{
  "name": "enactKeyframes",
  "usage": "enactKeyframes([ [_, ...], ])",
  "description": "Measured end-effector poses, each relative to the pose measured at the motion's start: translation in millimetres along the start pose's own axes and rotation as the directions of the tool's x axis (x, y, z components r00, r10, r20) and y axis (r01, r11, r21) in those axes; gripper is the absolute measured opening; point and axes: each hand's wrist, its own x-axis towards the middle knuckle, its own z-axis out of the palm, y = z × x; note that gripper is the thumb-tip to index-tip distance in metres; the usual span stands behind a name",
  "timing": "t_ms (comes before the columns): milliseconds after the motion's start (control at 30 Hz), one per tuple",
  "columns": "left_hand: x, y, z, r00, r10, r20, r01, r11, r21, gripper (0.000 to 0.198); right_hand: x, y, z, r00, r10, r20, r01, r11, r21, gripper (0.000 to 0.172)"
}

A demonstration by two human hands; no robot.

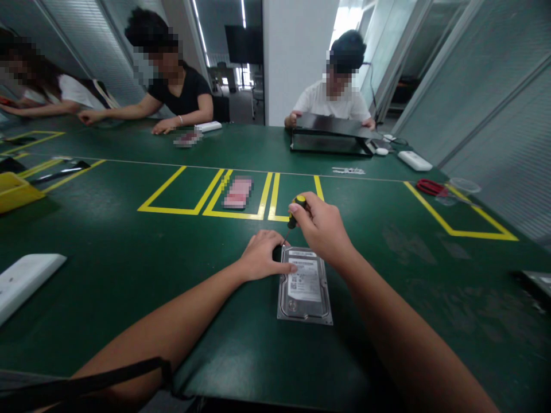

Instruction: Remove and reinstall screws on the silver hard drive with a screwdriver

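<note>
Right hand (325, 226) clenched a black-yellow plastic-handled screwdriver (293, 220); left hand (262, 256), spread, steadied a flat silver metal drive (306, 287), lower-centre. It seemed rigid, best edge-held.

The left hand (263, 255) and right hand (321, 226) are bare, with slim fingers. The left forearm (185, 318) and right forearm (396, 310) are bare too, broadening toward the bottom edge of the frame. At lower left, a flat black strap (146, 364), slightly blurred, crosses before the left arm; whether it is worn is unclear.
</note>
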Motion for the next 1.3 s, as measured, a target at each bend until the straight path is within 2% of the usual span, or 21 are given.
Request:
enactKeyframes([
  [200, -2.8, -4.0, 0.0, 0.999, 0.033, -0.024, -0.034, 0.998, -0.049, 0.058, 0.4, 1.9, 1.1, 1.000, -0.001, 0.003, 0.001, 1.000, 0.006, 0.032],
  [400, -4.7, -5.5, -1.9, 0.992, 0.001, -0.128, -0.026, 0.980, -0.198, 0.022, 0.5, 4.6, 0.4, 1.000, -0.008, 0.008, 0.008, 1.000, 0.024, 0.032],
  [500, -3.5, -4.7, -2.4, 0.992, -0.015, -0.129, -0.011, 0.979, -0.204, 0.016, 1.0, 5.3, 0.0, 1.000, -0.010, 0.012, 0.010, 1.000, 0.016, 0.032],
  [700, -1.6, -4.2, -2.0, 0.991, -0.035, -0.130, 0.010, 0.982, -0.190, 0.014, 1.8, 5.3, 0.4, 1.000, -0.024, 0.001, 0.024, 1.000, 0.006, 0.033],
  [833, -1.6, -4.3, -1.7, 0.990, -0.042, -0.137, 0.015, 0.981, -0.193, 0.014, 1.8, 5.8, 0.6, 0.994, -0.090, -0.059, 0.089, 0.996, -0.017, 0.031],
  [1000, -2.1, -4.7, -1.4, 0.989, -0.045, -0.139, 0.017, 0.980, -0.199, 0.014, -0.5, 6.2, -0.5, 0.993, -0.090, -0.082, 0.095, 0.994, 0.057, 0.034],
  [1200, -2.0, -3.2, -2.1, 0.988, -0.054, -0.147, 0.024, 0.980, -0.198, 0.013, -3.4, 2.5, -2.0, 0.994, -0.086, -0.075, 0.091, 0.993, 0.079, 0.026],
  [1300, -1.9, -2.7, -2.4, 0.988, -0.052, -0.145, 0.023, 0.981, -0.193, 0.011, -3.6, 0.6, -2.0, 0.984, -0.124, -0.127, 0.133, 0.989, 0.066, 0.025],
])
